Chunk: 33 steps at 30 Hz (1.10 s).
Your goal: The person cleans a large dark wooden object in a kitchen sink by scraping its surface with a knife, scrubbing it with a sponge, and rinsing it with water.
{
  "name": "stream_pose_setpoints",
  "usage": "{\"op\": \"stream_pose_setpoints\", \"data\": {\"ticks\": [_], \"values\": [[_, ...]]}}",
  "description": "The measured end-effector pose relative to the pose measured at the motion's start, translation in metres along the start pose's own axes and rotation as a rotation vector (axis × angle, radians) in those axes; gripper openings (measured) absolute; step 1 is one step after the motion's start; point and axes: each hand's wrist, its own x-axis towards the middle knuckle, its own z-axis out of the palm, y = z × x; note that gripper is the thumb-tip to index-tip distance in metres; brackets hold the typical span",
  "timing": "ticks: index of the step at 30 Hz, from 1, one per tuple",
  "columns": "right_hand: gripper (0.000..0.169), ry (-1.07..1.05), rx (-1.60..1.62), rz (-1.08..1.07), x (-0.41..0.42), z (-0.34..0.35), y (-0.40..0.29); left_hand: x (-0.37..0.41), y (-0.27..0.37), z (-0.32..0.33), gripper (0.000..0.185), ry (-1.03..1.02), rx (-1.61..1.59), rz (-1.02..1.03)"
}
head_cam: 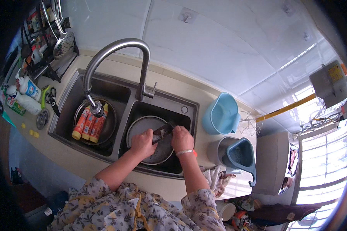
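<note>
Over the right sink basin, my left hand [144, 144] and my right hand [182, 139] both grip a dark flat object [168, 128], perhaps a blade. A pale patch shows on it between my hands; its exact kind is unclear. Below them, a round grey pan [141, 127] lies in the basin, partly covered by my hands. A small orange-red part [195, 153] shows beside my right wrist; I cannot tell what it belongs to. In the left basin, several red bottles with yellow caps [88, 122] rest in a round metal pan [111, 127].
A curved metal faucet [118, 43] arches over the left basin. Scissors [52, 99] and pump bottles [26, 101] stand or lie at left. On the right are a light-blue pitcher [221, 115], a grey container [217, 148] holding a dark-blue scoop [240, 154], and a cloth [215, 179].
</note>
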Motion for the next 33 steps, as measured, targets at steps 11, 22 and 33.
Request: {"op": "stream_pose_setpoints", "data": {"ticks": [11, 22, 33], "values": [[0.006, -0.005, -0.029, 0.075, -0.001, 0.002, 0.014, 0.0, 0.005, -0.001, 0.04, 0.012, 0.014, 0.044], [0.008, 0.043, 0.002, -0.035, -0.008, -0.003, -0.003, 0.001, 0.004, 0.0, 0.041, -0.028, 0.032, -0.008], [0.01, 0.031, 0.052, 0.028, -0.003, 0.0, -0.003, -0.001, 0.008, -0.004, 0.041, -0.019, 0.033, -0.017]]}}
